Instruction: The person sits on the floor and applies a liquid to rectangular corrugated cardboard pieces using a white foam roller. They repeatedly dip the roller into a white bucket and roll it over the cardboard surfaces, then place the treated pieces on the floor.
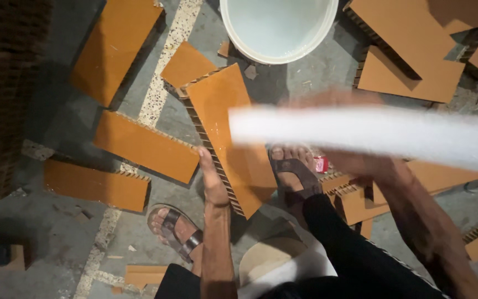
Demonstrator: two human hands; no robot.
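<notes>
My left hand rests flat against the left edge of an orange honeycomb cardboard panel lying on the floor, fingers together and pointing away from me. My right hand holds a long white strip or sheet, blurred by motion, which stretches across the panel from the middle to the right edge of view. My right foot in a sandal stands on the panel's near end; my left sandalled foot is on the concrete floor.
A white bucket stands at the top centre. Several orange cardboard panels lie scattered left and right on the grey floor. A small red object sits by my right foot. A dark stack rises at the left.
</notes>
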